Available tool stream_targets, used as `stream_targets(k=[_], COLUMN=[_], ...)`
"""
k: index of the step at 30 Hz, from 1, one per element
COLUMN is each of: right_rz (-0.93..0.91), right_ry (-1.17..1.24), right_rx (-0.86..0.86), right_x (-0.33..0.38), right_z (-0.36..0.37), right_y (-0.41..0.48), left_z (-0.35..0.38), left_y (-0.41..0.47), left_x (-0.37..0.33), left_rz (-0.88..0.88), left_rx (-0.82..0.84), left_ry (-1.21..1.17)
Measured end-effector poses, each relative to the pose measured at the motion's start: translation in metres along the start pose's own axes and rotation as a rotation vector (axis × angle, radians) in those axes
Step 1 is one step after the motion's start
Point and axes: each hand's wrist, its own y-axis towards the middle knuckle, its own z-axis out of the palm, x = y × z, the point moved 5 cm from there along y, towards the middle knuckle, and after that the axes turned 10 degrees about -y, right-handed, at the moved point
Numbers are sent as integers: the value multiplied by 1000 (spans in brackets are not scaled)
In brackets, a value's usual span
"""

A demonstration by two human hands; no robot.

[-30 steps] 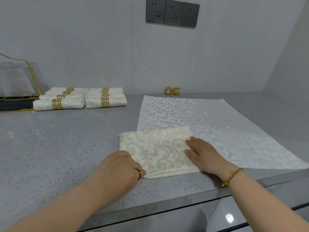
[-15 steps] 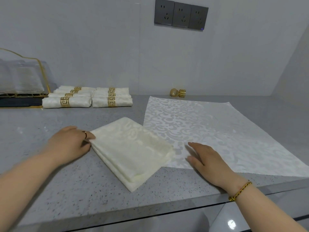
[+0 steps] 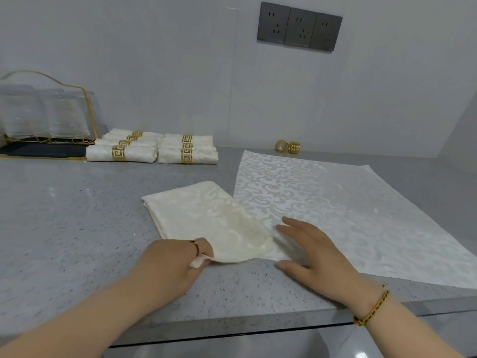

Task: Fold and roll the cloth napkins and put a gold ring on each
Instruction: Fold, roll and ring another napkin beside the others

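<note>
A cream folded napkin [image 3: 206, 218] lies diagonally on the grey counter [image 3: 77, 228], its right part overlapping a flat white patterned cloth [image 3: 348, 210]. My left hand [image 3: 170, 264] pinches the napkin's near corner, lifting it slightly. My right hand [image 3: 312, 251] rests flat with straight fingers on the white cloth's near left corner, right beside the napkin. Two loose gold rings [image 3: 287, 146] stand at the back by the wall. Several rolled napkins with gold rings [image 3: 152, 149] lie at the back left.
A gold wire rack [image 3: 46, 117] with clear items stands on a dark tray at the far left. A grey socket panel [image 3: 299, 28] is on the wall. The counter's front edge runs just under my wrists.
My left hand moved from the napkin's far left corner to its near corner and now pinches it. The napkin has turned a little. My right hand stayed on the white cloth.
</note>
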Motion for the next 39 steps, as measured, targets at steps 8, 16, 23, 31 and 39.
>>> stream_targets(k=[8, 16, 23, 31, 39], right_rz=[-360, -28, 239, 225, 192], right_ry=[-19, 526, 670, 261, 112], right_rx=[-310, 54, 26, -26, 60], right_x=[66, 54, 48, 59, 61], right_z=[19, 26, 21, 26, 27], right_y=[28, 25, 35, 48, 54], left_z=[-23, -39, -43, -42, -41], left_y=[-40, -57, -51, -33, -33], left_x=[43, 51, 57, 59, 51], left_rz=[-298, -471, -527, -542, -540], left_rx=[-118, -200, -269, -135, -64], left_ry=[-470, -608, -426, -89, 56])
